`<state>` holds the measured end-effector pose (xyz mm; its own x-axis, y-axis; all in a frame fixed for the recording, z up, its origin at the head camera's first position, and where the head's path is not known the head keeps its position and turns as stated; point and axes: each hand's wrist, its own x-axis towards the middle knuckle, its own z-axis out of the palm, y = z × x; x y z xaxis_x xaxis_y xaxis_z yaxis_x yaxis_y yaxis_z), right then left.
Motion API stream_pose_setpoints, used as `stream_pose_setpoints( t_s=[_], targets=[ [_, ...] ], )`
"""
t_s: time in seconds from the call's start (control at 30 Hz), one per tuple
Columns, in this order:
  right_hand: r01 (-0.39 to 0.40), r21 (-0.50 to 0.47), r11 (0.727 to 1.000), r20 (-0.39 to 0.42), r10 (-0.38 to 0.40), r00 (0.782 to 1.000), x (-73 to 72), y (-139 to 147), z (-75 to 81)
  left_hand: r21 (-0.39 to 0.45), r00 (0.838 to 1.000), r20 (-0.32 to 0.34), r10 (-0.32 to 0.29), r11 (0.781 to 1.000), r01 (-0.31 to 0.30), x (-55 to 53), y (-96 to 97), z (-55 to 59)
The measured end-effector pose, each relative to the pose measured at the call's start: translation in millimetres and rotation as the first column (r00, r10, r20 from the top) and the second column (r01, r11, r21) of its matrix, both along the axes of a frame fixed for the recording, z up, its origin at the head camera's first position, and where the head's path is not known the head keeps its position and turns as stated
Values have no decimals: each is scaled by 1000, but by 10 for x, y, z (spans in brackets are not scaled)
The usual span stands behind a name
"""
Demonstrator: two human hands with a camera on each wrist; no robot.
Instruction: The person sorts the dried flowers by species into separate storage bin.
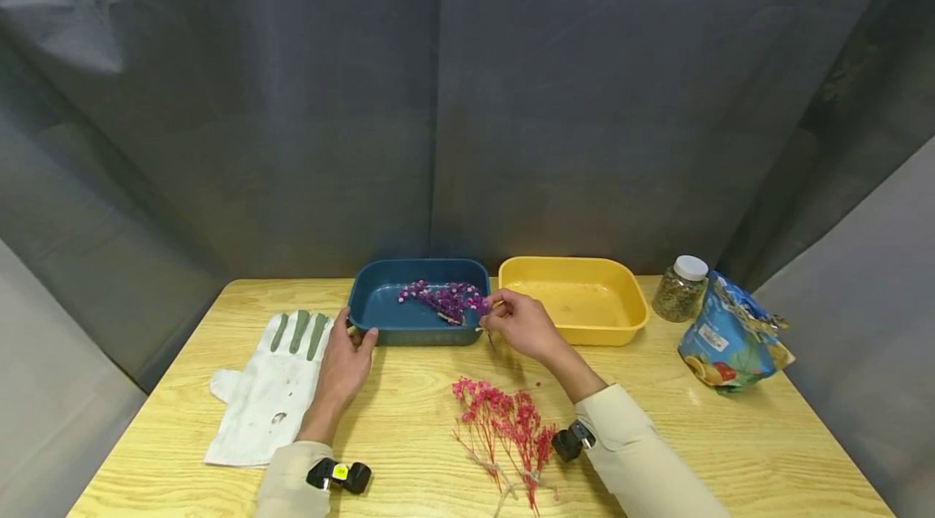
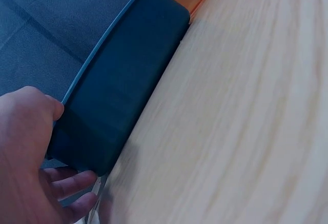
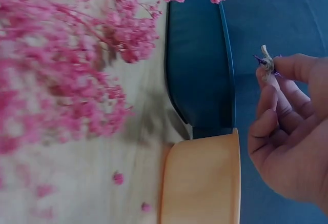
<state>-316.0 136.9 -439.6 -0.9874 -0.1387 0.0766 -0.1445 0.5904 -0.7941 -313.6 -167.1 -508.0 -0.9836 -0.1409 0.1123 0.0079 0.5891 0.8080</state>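
At the left front corner of the dark blue tray [image 1: 424, 336], my left hand [image 1: 346, 364] grips the rim, with the thumb on the front side and the fingers around the end. My right hand [image 1: 522, 325] is above the tray's right front corner. Its thumb and fingertips pinch the tied stem end [image 3: 267, 65] of a bunch of purple dried flowers [image 1: 449, 300]. The blossoms spread to the left over the inside of the blue tray. Whether they touch its bottom, I cannot tell. Below the right hand, a bunch of pink dried flowers [image 1: 511, 425] lies on the table, tied with twine.
A yellow tray [image 1: 602, 334] stands just right of the blue one. Farther right are a white-lidded jar [image 1: 679, 295] and a blue snack bag [image 1: 730, 339]. A white glove [image 1: 266, 400] with green fingers lies on the left. Grey curtains [image 1: 431, 96] hang behind the table.
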Motion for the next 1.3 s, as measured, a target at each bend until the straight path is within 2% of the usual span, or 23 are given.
stream_pose_setpoints(
  t_s=[0.2, 0.43, 0.77, 0.97, 1.2, 1.3],
  targets=[
    [-7, 63, 998, -26, 8, 1000, -181, -87, 35, 8, 1000, -11, 0, 1000, 0, -15, -2, -10],
    [10, 100, 995, -5, -10, 1000, -317, -191, 97, 14, 1000, -3, 3, 1000, -3, -9, 7, -2],
    [74, 76, 994, 71, -79, 994, -436, -282, 124, -1, 1000, 8, 6, 1000, -6, 8, 22, -4],
    [95, 80, 992, 31, -97, 995, -438, -250, 88, -11, 1000, -1, 14, 1000, -14, 9, 18, -21],
    [112, 86, 990, -18, -111, 994, -316, -144, 53, -4, 1000, 3, 10, 1000, -10, 7, 26, -16],
    [99, 43, 994, -31, -98, 995, -256, -92, 36, 7, 1000, 7, 8, 1000, -8, 1, 27, -19]
  ],
)
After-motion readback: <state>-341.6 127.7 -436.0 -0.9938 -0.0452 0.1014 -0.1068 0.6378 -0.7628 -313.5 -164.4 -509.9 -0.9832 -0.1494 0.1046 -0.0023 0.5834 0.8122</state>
